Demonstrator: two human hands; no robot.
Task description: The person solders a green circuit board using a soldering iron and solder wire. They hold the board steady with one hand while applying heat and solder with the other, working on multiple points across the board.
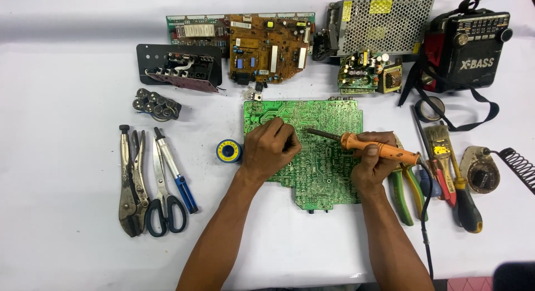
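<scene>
White cloth covers the worktop from edge to edge, creased along the far edge, and nothing of the room shows beyond it except a dark patch at the near right corner. In the middle lies a green circuit board, solder side up, and both my hands rest on it. My left hand is curled nearly closed, its fingertips pinched together on the board's upper left part; whether a strand of solder is between them I cannot tell. My right hand is clamped around the orange handle of a soldering iron, whose dark tip points left and sits just beside my left fingertips, over the board. The iron's black cord runs down toward the near edge. Just left of the board is a small blue-and-yellow solder spool. Toward the left edge lie locking pliers, scissors and a blue-handled tool. Right of my right hand lie green-handled pliers, a brush and screwdrivers. Along the far edge sit a brown circuit board, a perforated metal power supply and a black radio in the far right corner.
</scene>
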